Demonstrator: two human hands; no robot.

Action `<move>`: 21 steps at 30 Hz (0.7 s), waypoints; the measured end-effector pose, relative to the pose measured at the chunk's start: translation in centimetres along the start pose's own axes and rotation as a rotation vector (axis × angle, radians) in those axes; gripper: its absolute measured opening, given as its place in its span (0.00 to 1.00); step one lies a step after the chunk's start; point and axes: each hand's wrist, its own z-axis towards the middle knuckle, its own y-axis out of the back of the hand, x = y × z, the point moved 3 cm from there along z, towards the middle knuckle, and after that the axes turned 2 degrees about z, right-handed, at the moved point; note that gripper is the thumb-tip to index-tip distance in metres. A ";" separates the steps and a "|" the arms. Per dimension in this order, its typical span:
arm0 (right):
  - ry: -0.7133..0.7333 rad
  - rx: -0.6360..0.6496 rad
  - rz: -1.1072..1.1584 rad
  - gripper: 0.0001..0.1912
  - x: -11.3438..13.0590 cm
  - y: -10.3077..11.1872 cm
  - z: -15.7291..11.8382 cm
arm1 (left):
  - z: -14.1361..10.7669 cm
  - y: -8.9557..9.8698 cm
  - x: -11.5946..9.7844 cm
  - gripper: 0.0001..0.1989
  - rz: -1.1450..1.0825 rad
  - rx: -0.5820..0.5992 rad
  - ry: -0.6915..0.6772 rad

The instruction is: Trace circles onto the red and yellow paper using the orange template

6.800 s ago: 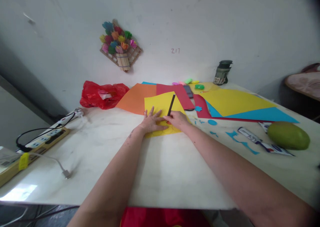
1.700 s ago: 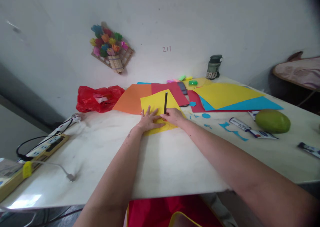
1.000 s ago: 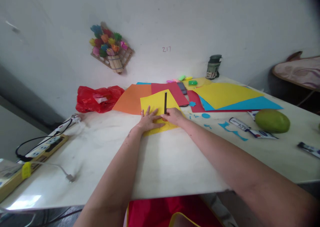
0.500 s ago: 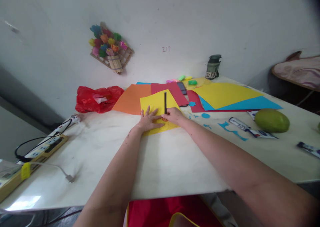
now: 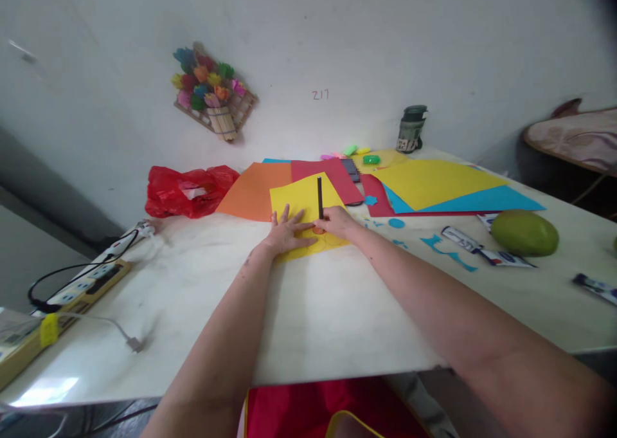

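A sheet of yellow paper (image 5: 306, 192) lies on the white table, with faint rounded outlines drawn near its front edge. Spread flat on its left side, my left hand (image 5: 285, 233) presses the sheet down. My right hand (image 5: 337, 224) grips a slim black pen (image 5: 320, 197), held nearly upright with its lower end hidden by the fingers. Beneath the pen sits a small orange-brown round piece (image 5: 319, 230), close to my left fingertips; its kind is too small to make out.
Orange paper (image 5: 253, 190) and a red plastic bag (image 5: 190, 190) lie left. Blue paper scraps (image 5: 448, 253), glue tubes (image 5: 463, 240) and a green fruit (image 5: 524, 233) are at right. Behind them lies large yellow paper (image 5: 434, 181). A power strip (image 5: 91, 287) runs along the left edge.
The pen and my right hand have shifted very slightly to the right, so more of the small round piece shows. My left hand stays where it was.
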 end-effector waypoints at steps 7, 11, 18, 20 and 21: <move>0.004 0.012 0.053 0.13 -0.3 -0.1 0.0 | 0.0 0.0 0.0 0.28 -0.003 -0.001 -0.001; 0.001 0.021 0.068 0.13 -0.3 -0.2 0.0 | 0.0 0.0 -0.1 0.29 -0.002 0.004 0.002; 0.014 0.022 0.066 0.12 -0.4 0.0 0.1 | 0.0 0.0 0.0 0.27 -0.005 -0.016 -0.006; 0.010 0.023 0.072 0.12 -0.3 0.1 0.1 | 0.0 0.0 0.0 0.27 -0.008 -0.010 -0.009; 0.006 0.023 0.073 0.12 -0.2 0.2 0.1 | -0.1 0.1 -0.1 0.27 -0.009 -0.005 -0.008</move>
